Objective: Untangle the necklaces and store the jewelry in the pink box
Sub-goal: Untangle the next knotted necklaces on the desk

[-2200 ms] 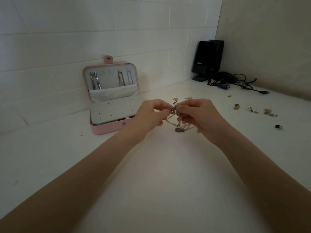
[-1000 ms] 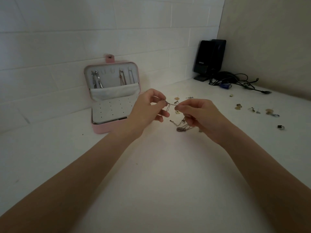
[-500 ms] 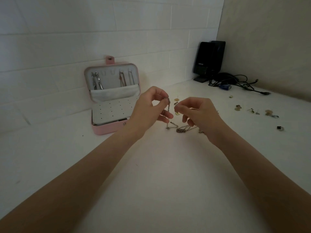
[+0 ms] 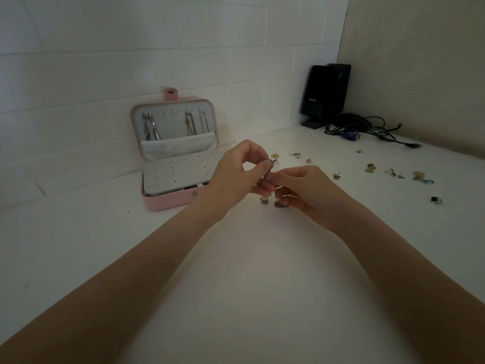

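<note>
Metal necklace (image 4: 269, 171) pinched between both hands (image 4: 265, 179), pink box (image 4: 168, 203) open

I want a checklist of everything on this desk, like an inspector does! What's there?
Surface: white table, dimly lit.
Job's things: pink box open against the wall, chains hanging in its lid; tangled necklace held up between both hands, with part of it lying on the table below.
Clutter: small earrings and rings scattered to the right.
Hands: left hand and right hand each pinch the necklace.
Cables: black cables bunched in the far corner.
Surroundings: white tiled wall; black speaker in the corner.
</note>
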Tool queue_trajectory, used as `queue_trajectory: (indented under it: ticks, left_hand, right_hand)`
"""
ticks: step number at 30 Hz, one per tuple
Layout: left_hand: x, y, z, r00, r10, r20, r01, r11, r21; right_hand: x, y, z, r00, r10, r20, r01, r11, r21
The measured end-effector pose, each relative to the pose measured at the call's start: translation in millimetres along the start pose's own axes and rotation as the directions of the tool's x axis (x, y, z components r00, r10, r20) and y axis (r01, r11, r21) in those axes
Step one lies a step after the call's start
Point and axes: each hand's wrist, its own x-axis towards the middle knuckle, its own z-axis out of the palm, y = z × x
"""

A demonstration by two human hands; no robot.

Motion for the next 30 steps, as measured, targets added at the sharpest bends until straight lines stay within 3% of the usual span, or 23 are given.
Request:
queue_trajectory:
  ticks: [4,7,11,15,18,22,27,30]
  left_hand:
    - [0,2,0,0.999,-0.046,0.009,0.046,0.998,-0.037]
    - [-1,5,-1,0.984,-0.17,0.05,0.176,0.969,-0.174]
    - [1,6,-5,0.952,-0.296,0.082,0.3,0.843,-0.447]
    - [0,7,-6,0.935,-0.33,0.129,0.346,0.774,-0.531]
    - [-1,8,-4,0.928,-0.348,0.133,0.369,0.81,-0.456]
    - [-2,5,-1,0.942,-0.326,0.084,0.336,0.928,-0.162]
    - [-3,7,-2,0.986,-0.162,-0.048,0.163,0.987,0.003]
    - [-2,10,-2,0.992,-0.05,-0.116,0.061,0.994,0.092]
  right_hand:
    - [1,1,0,0.999,0.021,-0.035,-0.019,0.998,0.067]
    - [1,-1,1,0.998,0.036,-0.044,-0.031,0.994,0.107]
    - [1,-6,-3,0.994,0.1,-0.043,-0.078,0.931,0.357]
    - [1,-8,-5,0.99,0.136,0.027,-0.131,0.848,0.514]
    - [0,-10,-5,0.991,0.117,0.068,-0.135,0.847,0.514]
    - [-1,-9,-4,0.989,0.109,0.097,-0.141,0.888,0.437]
    - [1,-7,-2,0.996,0.079,0.034,-0.086,0.941,0.327]
    - [1,-9,-2,0.999,0.053,-0.01,-0.046,0.93,0.366]
